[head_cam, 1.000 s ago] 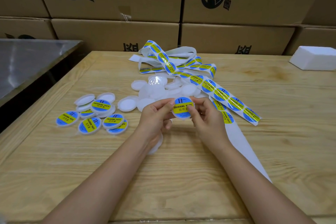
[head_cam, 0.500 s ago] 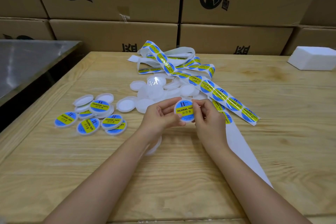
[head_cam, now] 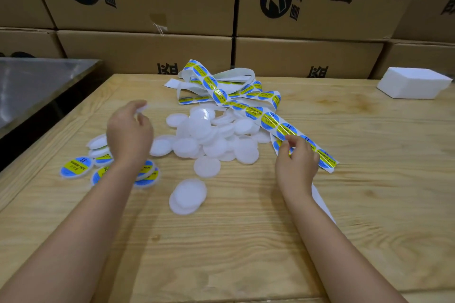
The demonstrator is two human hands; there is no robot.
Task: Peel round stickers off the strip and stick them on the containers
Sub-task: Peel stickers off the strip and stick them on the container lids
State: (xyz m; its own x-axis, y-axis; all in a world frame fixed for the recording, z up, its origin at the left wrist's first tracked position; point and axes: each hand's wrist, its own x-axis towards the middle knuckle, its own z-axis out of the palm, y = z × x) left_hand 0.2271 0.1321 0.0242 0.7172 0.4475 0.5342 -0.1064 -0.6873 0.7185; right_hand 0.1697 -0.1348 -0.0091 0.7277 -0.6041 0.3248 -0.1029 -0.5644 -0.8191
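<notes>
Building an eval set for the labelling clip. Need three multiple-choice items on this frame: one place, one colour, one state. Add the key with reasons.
1. Where do the labelled containers lie?
A. On the white foam block
B. On the wooden table, left of the plain white pile
C. On the metal table

2. What colours are the stickers on the sticker strip?
A. Red and white
B. Green and black
C. Blue and yellow

3. What is the right hand doing?
A. Pinching the sticker strip
B. Lying flat on bare wood
C. Lifting a cardboard box

Key:
1 B: they cluster on the wood at the left, beside the unlabelled pile.
2 C: each round sticker is blue with a yellow band.
3 A: its fingertips curl onto the strip near its near end.
</notes>
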